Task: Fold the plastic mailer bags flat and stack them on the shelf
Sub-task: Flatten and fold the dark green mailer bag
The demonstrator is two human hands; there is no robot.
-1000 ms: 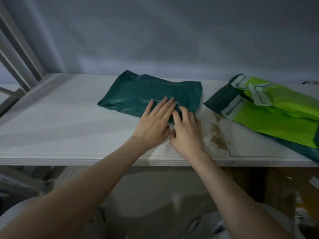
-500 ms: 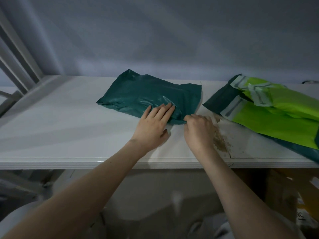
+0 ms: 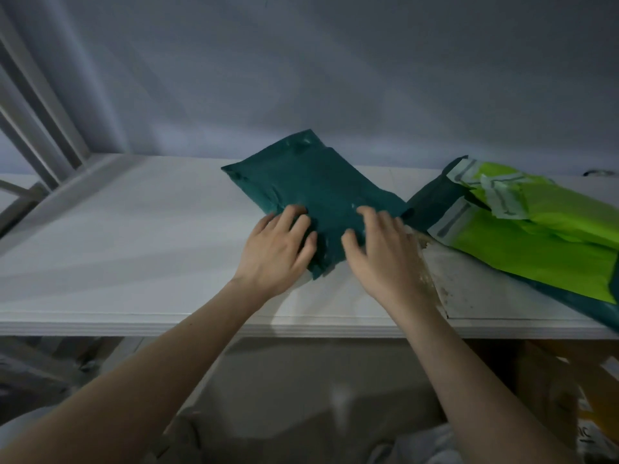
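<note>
Both hands, left hand (image 3: 278, 249) and right hand (image 3: 385, 252), rest with loosely spread fingers on the near corner of the dark green mailer (image 3: 318, 192), which lies mid-shelf (image 3: 134, 246), long axis running diagonally back-left, just beside the green stack (image 3: 536, 249).

Dark green mailer (image 3: 321, 192) mid-frame on white shelf (image 3: 134, 249); left hand (image 3: 278, 249) and right hand (image 3: 382, 252) rest on its near edge; lime-green mailers (image 3: 536, 242) at right.
</note>
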